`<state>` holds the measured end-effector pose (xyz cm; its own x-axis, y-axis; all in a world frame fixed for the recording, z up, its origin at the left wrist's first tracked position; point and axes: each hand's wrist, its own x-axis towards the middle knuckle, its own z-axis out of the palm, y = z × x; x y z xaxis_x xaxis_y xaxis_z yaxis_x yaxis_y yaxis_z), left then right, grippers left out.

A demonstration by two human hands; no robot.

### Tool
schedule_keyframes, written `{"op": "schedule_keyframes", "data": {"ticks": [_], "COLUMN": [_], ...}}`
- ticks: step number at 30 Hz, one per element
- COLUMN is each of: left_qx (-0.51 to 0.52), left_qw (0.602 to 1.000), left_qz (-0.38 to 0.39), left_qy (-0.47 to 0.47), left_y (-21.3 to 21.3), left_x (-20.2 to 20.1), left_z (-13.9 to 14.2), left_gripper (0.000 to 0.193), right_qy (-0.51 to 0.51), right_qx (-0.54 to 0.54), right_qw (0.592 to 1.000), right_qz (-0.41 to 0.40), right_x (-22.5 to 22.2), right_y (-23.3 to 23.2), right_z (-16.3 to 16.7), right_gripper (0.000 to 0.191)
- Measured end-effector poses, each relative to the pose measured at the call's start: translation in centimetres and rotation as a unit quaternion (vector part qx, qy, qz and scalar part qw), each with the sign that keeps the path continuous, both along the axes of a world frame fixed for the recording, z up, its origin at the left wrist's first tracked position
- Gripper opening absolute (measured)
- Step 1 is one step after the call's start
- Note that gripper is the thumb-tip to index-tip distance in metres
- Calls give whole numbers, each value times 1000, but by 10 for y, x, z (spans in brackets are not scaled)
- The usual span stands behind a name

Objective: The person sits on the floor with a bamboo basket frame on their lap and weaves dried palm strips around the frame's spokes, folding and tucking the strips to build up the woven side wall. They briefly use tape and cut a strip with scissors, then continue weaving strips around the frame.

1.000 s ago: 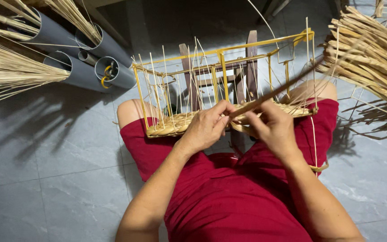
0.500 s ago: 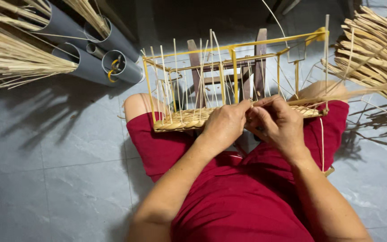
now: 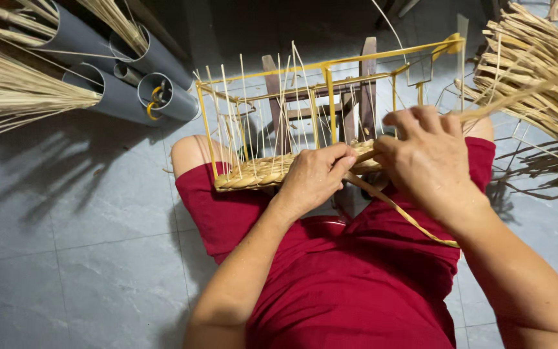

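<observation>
Over on the left there's grey pipes (image 3: 124, 90) stuffed with dry reeds on the floor. The half-woven basket (image 3: 272, 169) on its yellow wire frame (image 3: 330, 97) sits across my lap, my left hand (image 3: 314, 178) pinching the woven edge. My right hand (image 3: 431, 158) is closed around a flat straw strand (image 3: 402, 210), with another straw bundle (image 3: 544, 71) at far right.

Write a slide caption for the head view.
Both hands, left and right, weave a straw strand into a yellow wire-frame basket on the lap.
</observation>
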<state>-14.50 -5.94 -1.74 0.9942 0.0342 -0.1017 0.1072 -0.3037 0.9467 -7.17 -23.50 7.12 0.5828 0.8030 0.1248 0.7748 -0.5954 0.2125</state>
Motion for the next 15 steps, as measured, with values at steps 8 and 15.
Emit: {"op": "schedule_keyframes", "data": {"ticks": [8, 15], "left_qx": [-34, -53], "left_qw": [998, 998], "left_qz": [-30, 8], "left_qy": [46, 38], "left_y": [8, 1], "left_x": [1, -3], "left_z": [1, -3], "left_gripper": [22, 22], "right_qy": [29, 162], "right_qx": [-98, -29], "right_qw": [994, 986], "right_qz": [39, -24], "right_x": [-45, -16], "right_y": [-8, -47], "right_z": [11, -8], "right_gripper": [50, 36]}}
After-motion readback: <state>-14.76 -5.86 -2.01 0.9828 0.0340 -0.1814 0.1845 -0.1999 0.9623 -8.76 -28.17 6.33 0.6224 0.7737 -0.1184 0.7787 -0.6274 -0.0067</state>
